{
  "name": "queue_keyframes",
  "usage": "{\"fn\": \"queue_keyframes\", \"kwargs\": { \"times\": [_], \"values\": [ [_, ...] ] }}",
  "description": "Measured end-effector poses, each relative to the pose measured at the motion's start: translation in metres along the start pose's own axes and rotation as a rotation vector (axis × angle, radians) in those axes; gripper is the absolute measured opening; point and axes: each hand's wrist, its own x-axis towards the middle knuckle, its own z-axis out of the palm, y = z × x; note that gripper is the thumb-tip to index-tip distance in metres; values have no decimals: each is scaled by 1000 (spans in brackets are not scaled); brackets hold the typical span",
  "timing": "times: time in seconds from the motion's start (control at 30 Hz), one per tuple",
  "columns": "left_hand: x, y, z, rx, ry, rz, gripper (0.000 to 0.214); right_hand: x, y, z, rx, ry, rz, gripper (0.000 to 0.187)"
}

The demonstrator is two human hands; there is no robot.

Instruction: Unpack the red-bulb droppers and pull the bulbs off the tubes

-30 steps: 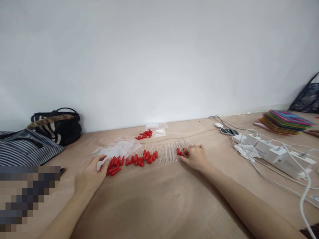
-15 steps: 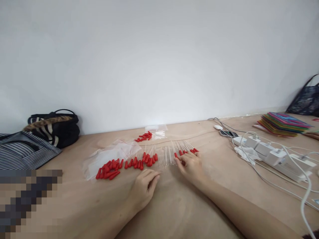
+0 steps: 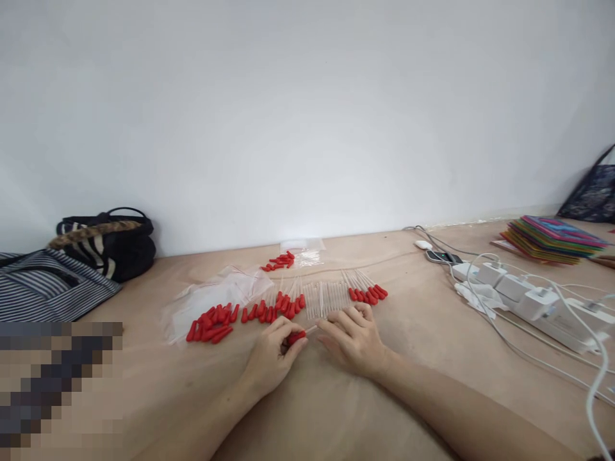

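Observation:
My left hand (image 3: 271,358) is closed around a red rubber bulb (image 3: 296,337) between thumb and fingers. Facing it, my right hand (image 3: 354,340) pinches a thin clear dropper tube (image 3: 312,329), whose near end meets the bulb or lies right at it. Just beyond my hands lies a row of bare clear tubes (image 3: 328,298). Droppers with red bulbs fitted (image 3: 368,295) fan out to the right of that row, and another group of bulbed droppers (image 3: 283,303) lies to its left. A pile of loose red bulbs (image 3: 211,323) rests on a clear plastic bag (image 3: 192,301).
Smaller red bulbs (image 3: 279,261) and a clear packet (image 3: 307,253) lie near the wall. On the right are a power strip with chargers (image 3: 533,301), cables and a stack of colourful sheets (image 3: 552,240). A black bag (image 3: 110,246) and striped fabric (image 3: 52,285) lie left.
My right hand has moved left and nearer, from the right-hand droppers to my left hand, and now holds a tube. A red bulb now shows in my left fingers.

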Motion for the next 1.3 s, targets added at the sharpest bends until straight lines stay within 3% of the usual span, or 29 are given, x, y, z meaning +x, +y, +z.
{"fn": "queue_keyframes", "kwargs": {
  "times": [0.13, 0.37, 0.67, 1.0, 1.17, 1.3],
  "values": [
    [-7, -1, -3, 113, 10, 157, 13, -2, 6, 3, 11, -90, -97, 13],
    [-17, -6, 1, 321, 70, 321, 23, -12, 3, 6, 36, -259, -103, 21],
    [-21, -4, 5, 319, 101, 300, 33, -14, 4, 7, 102, -328, -35, 23],
    [-19, 2, -1, 435, 122, 334, 31, -15, 6, 7, 114, -315, -26, 23],
    [-19, -13, -12, 424, 142, 271, 28, -18, 17, -1, 89, -295, 138, 23],
    [-20, -27, -11, 342, 144, 234, 24, -11, 32, -1, -68, -271, 444, 26]
  ]
}}
